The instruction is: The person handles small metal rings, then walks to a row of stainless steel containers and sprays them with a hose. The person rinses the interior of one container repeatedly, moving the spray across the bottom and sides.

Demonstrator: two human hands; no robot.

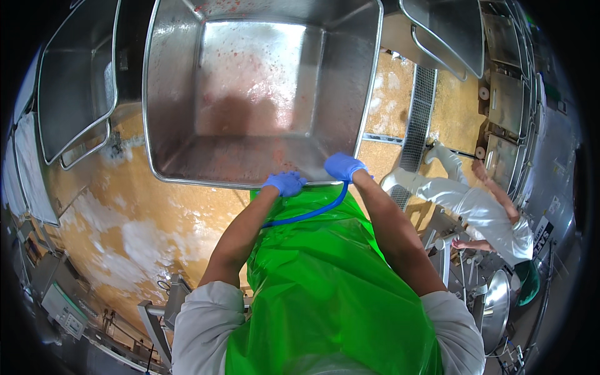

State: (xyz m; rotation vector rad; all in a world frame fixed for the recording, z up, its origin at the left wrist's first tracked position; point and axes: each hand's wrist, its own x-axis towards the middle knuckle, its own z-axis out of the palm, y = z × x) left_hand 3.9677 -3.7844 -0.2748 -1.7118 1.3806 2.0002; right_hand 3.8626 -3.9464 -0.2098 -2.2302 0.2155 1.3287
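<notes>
In front of me stands a large square steel tub [169,94], its inside wet and spotted with red residue. My left hand [286,183], in a blue glove, is at the near rim with its fingers curled over the edge. To its right, my right hand [343,167], gloved the same, is closed around a blue hose [312,213] and held above the near rim close to the corner. The hose hangs in a curve across my green apron [325,269] and passes behind my left forearm. Its outlet end is hidden by my right hand.
Other steel tubs stand at the left [78,94] and upper right [440,31]. A floor drain grate [419,119] runs along the wet, foam-patched yellow floor [144,206]. On the right, a person in white [481,209] bends near steel equipment. A metal frame [156,319] is at lower left.
</notes>
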